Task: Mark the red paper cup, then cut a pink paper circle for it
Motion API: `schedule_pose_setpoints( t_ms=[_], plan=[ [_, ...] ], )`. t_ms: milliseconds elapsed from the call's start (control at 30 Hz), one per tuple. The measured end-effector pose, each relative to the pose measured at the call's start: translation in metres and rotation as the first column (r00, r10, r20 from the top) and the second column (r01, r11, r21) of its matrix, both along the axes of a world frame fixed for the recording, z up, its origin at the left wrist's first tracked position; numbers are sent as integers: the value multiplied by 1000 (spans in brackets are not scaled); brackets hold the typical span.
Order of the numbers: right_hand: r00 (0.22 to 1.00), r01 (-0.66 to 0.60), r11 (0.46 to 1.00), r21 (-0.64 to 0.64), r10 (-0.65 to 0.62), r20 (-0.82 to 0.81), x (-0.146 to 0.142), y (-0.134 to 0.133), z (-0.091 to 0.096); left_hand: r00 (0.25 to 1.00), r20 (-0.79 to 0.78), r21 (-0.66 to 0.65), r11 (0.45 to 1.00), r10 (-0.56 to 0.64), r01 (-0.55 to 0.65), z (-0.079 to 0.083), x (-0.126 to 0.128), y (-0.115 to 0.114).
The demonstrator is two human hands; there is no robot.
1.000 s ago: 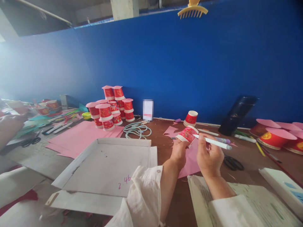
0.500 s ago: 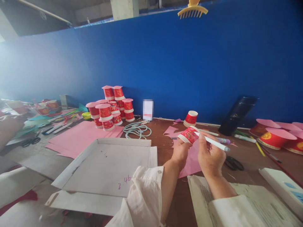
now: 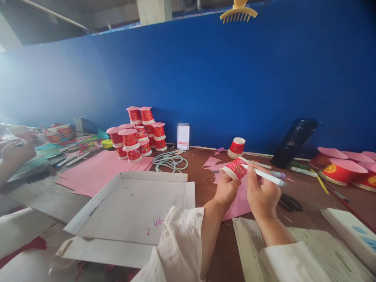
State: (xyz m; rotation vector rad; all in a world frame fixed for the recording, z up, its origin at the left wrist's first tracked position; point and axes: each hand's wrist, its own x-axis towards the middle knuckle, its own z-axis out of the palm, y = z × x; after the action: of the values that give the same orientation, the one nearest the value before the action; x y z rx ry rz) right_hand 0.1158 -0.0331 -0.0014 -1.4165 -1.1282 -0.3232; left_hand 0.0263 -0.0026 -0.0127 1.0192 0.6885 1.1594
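My left hand (image 3: pixel 227 192) is closed around a red patterned paper cup (image 3: pixel 234 168), which lies tilted on its side above the table. Between the thumb and fingers of my right hand (image 3: pixel 262 194) is a white marker (image 3: pixel 266 175). Its tip meets the cup's red side or sits very close to it. Just behind stands another red paper cup (image 3: pixel 236 147), upside down. Cut pink paper (image 3: pixel 236 203) lies under my hands, and black-handled scissors (image 3: pixel 290 203) rest to the right of my right hand.
Stacked red cups with pink paper tops (image 3: pixel 131 139) stand at the back left, beside pink sheets (image 3: pixel 91 172). A white box lid (image 3: pixel 141 207) lies in front. A black bottle (image 3: pixel 295 143) and more cups (image 3: pixel 343 171) are at right. Another person's hand (image 3: pixel 19 152) is far left.
My left hand and the cup have shifted slightly right, and the cup is turned a little. The marker stays against the cup. At far left, the other person's hand has moved.
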Motion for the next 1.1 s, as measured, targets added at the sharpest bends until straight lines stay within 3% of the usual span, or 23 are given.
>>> schedule_pose_setpoints(
  t_ms=[233,400,467,533,633,767,900,1000,1100],
  plan=[
    [999,31,999,30,-32,19,1,2,-2,1000,-22,0,1000,8,-8,0,1,0],
    [999,-37,998,43,37,5,2,2,-2,1000,-11,-35,999,22,-22,0,1,1],
    [998,-51,994,94,54,-34,2,1,-1,997,72,-100,995,24,-17,0,2,3],
    [994,-61,990,125,71,-77,3,1,0,966,256,-185,982,21,28,1,2,5],
    [983,-98,987,129,116,-142,2,2,0,841,540,-311,936,33,164,3,1,10],
    [962,-140,983,120,163,-217,-1,6,-4,768,640,-347,892,1,288,7,-6,12],
    [941,-54,996,65,73,-330,2,10,-12,708,704,-317,869,-54,381,10,-13,9],
    [847,-43,997,71,74,-526,6,15,-16,672,735,-286,858,-89,426,12,-16,7],
    [546,-316,934,166,322,-774,6,20,-16,668,733,-268,847,-129,459,14,-19,5]
  ],
)
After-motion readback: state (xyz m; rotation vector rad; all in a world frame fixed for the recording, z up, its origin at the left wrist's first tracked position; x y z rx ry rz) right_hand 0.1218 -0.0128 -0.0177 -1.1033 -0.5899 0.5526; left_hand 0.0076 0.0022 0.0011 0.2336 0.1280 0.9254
